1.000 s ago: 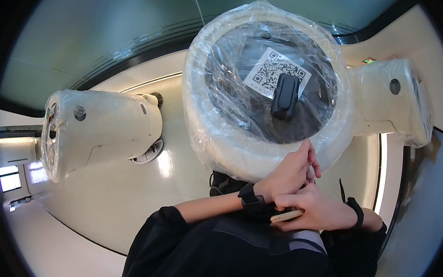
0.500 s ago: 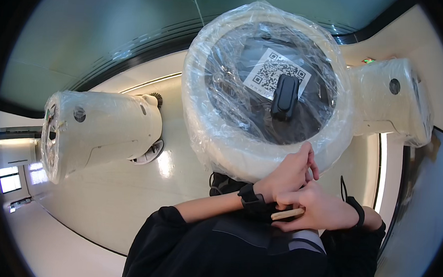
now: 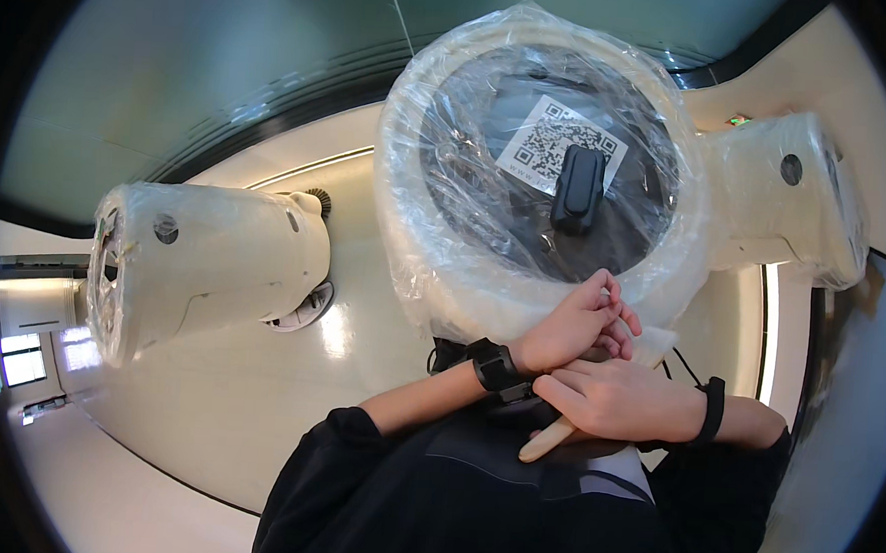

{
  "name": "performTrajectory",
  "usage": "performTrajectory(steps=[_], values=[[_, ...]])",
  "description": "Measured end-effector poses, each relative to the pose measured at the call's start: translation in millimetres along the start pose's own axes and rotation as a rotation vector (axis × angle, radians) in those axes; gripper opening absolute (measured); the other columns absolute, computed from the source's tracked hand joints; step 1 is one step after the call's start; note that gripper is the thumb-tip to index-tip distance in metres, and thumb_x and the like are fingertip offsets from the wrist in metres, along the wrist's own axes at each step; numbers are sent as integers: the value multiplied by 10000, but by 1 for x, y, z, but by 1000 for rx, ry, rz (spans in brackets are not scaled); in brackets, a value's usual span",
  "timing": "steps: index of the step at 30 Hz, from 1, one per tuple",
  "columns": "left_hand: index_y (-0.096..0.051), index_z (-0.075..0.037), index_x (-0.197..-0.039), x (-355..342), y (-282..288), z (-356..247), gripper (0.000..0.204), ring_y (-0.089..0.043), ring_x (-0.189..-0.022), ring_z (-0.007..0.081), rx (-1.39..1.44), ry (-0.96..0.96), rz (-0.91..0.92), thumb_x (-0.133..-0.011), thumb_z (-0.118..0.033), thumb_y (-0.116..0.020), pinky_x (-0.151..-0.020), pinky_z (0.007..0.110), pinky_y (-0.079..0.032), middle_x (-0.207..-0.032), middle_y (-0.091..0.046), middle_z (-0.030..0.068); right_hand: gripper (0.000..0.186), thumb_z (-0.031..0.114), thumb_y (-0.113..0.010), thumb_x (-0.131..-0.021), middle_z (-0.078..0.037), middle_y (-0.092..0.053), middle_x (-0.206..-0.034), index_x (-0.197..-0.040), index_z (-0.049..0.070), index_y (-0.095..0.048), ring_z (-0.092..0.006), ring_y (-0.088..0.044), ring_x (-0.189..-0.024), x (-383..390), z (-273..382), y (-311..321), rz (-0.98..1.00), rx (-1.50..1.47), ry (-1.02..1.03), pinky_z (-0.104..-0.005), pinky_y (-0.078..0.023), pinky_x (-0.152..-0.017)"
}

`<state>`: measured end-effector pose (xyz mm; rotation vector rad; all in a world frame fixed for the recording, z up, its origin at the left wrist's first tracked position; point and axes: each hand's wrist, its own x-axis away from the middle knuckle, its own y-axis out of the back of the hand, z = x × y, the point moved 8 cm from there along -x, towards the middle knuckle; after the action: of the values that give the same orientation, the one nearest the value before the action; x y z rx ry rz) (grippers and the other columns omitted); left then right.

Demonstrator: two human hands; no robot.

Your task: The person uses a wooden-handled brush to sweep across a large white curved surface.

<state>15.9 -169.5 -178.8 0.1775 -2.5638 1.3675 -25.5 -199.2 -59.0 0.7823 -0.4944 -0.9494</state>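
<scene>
My right hand (image 3: 622,398) is closed around a brush (image 3: 547,440) with a pale wooden handle. The handle's end sticks out below my fingers, and what look like whitish bristles show beyond the knuckles. The middle of the brush is hidden in the grip. Just above, my left hand (image 3: 573,325) is held with its fingers loosely bent and apart, nothing seen in them. It crosses in front of the near rim of a round, plastic-wrapped machine (image 3: 434,261). A black watch (image 3: 495,367) is on my left wrist, and a black band (image 3: 712,411) on my right.
On the machine's dark top lie a black oblong device (image 3: 578,190) and a white printed code sheet (image 3: 540,146). Similar wrapped cream machines stand left (image 3: 224,255) and right (image 3: 768,198). A dark green glass wall (image 3: 224,55) runs behind; pale glossy floor (image 3: 286,408) lies at left.
The brush has turned in my right hand, so its whitish end now shows beyond the knuckles and more handle shows below. My left fingers have bent and shifted slightly. The view has shifted a little.
</scene>
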Motion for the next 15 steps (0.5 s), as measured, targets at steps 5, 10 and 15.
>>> performTrajectory(steps=[5,10,15], values=[[-344,-117,-1044,7,-8,-2,93,-639,-746,167,-107,-36,31,-1076,-32,-358,-626,246,-460,-1015,-612,134,312,240,-650,-928,-157,-606,-905,-1017,-12,-490,-317,-662,-810,5,3,6,18,-123,-26,-396,-513,-675],[-337,-118,-1023,9,-20,-7,162,-581,-718,128,-189,-47,79,-1034,43,-339,-615,230,-408,-1005,-601,113,448,278,-709,-905,-152,-624,-926,-1174,-26,-519,-316,-678,-865,12,-3,-3,244,-222,-71,-388,-521,-675],[-324,-115,-1005,16,-23,-16,188,-538,-707,118,-231,-80,59,-1010,72,-342,-625,235,-408,-963,-582,86,259,167,-635,-940,-171,-603,-927,-1049,2,-469,-359,-654,-830,12,-4,-2,198,-307,-71,-415,-503,-672]])
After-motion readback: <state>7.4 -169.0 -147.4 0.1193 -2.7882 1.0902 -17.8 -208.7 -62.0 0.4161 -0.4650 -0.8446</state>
